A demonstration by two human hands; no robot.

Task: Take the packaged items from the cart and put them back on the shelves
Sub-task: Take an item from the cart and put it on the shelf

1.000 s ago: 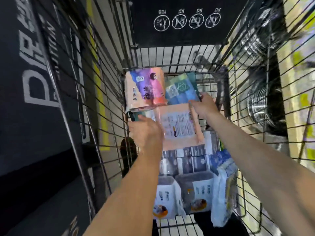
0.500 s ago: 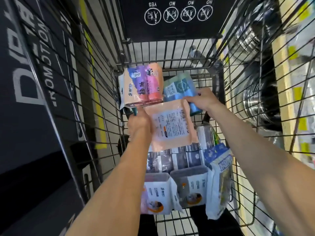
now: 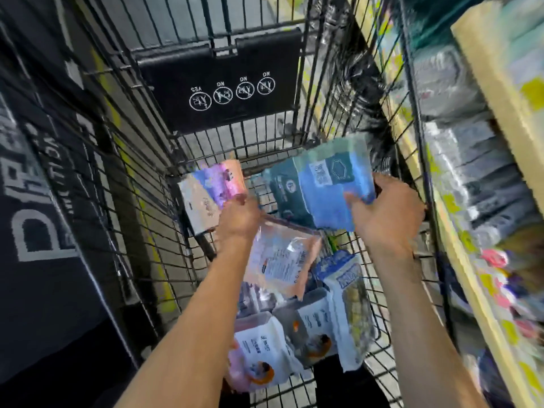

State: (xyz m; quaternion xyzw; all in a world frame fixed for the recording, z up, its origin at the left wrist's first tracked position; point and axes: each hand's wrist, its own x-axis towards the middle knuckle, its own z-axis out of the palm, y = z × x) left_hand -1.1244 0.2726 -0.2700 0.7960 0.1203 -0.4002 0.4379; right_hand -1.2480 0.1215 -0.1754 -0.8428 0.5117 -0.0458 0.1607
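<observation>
Blue and teal plastic wraps the package (image 3: 321,184) that the right hand (image 3: 388,216) is gripping by its right edge, thumb pressing on the front, above the wire cart (image 3: 141,184). The left hand (image 3: 238,219) is closing around a pink and purple package (image 3: 212,192) and is also pinching a peach package (image 3: 282,257) that is hanging below it. Print on all three is too blurred to read. More white packages (image 3: 262,346) are lying in the cart beneath the outstretched bare forearms. A black seat flap (image 3: 217,81) is showing one "YES" icon and three "NO" icons. Blurred shelves (image 3: 482,160) are passing on the right.
</observation>
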